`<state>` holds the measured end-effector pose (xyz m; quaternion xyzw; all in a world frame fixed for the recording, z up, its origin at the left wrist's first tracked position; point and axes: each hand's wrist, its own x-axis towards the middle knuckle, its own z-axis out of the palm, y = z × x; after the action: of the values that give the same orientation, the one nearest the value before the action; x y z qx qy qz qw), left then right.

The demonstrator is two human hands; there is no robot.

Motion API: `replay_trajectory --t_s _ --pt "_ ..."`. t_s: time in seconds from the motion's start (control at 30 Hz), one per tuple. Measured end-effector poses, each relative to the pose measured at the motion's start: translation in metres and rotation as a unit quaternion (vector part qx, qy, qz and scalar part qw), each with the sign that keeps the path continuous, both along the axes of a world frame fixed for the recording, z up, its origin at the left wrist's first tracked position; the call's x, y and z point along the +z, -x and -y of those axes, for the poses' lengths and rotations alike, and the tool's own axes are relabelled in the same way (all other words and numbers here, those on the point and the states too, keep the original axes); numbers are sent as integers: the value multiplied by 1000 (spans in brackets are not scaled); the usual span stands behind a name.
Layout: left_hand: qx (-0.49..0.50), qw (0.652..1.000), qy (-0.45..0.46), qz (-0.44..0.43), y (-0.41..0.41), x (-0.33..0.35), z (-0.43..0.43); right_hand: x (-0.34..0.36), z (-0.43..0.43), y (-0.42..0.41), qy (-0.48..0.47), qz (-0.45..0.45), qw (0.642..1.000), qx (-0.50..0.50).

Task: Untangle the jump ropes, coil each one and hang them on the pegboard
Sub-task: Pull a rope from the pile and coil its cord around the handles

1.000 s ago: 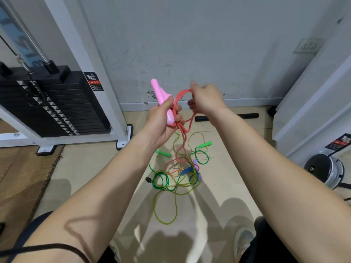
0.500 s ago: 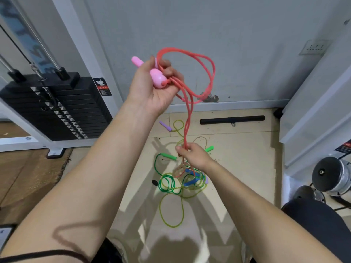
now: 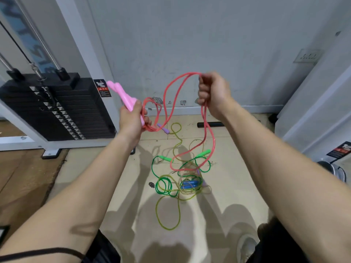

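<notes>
My left hand grips the two pink handles of the red jump rope together with a few coiled loops of it. My right hand holds a raised stretch of the same red rope, which arcs between both hands and hangs in a long loop to the floor. On the tiles below lies a tangle of other ropes: a green rope with green handles, a yellow rope with a purple handle, and blue handles.
A black weight stack in a white frame stands at left. A black bar lies by the wall's skirting. White machine panels and a weight plate are at right. My shoe shows at the bottom.
My right hand rose from the floor tangle with a length of red rope to head height. My left hand dropped lower with the pink handles and coils.
</notes>
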<state>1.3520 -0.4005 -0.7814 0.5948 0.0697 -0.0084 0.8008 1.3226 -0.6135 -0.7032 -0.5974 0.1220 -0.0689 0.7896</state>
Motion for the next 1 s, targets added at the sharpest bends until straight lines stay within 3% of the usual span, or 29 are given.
replay_trajectory --t_s 0.13,0.23,0.37,0.5,0.63,0.73,0.8,0.83,0.9,0.93,1.0 --pt "-8 999 -15 29 5 8 11 46 -12 -2 188 63 980 17" --pt "-16 999 -18 34 10 10 14 28 -9 2 275 14 960 52" --pt "-46 998 -40 -1 24 -1 10 -38 2 24 318 -68 944 52" --pt "-75 975 -210 14 35 -22 5 -106 20 54 343 -141 927 51" --pt "-72 889 -446 68 40 -36 6 -153 44 73 364 -199 908 49" --pt "-54 856 -507 84 39 -38 7 -170 58 79 360 -224 905 46" --pt "-60 859 -501 85 39 -35 10 -178 63 81 405 -265 870 94" --pt "-72 871 -480 80 41 -32 13 -180 63 81 445 -295 835 130" --pt "-116 916 -381 51 44 -28 20 -178 59 81 523 -323 770 173" --pt "-147 936 -320 26 48 -25 24 -175 54 80 531 -305 770 179" --pt "-201 955 -217 -8 56 -20 31 -161 39 79 468 -233 831 191"
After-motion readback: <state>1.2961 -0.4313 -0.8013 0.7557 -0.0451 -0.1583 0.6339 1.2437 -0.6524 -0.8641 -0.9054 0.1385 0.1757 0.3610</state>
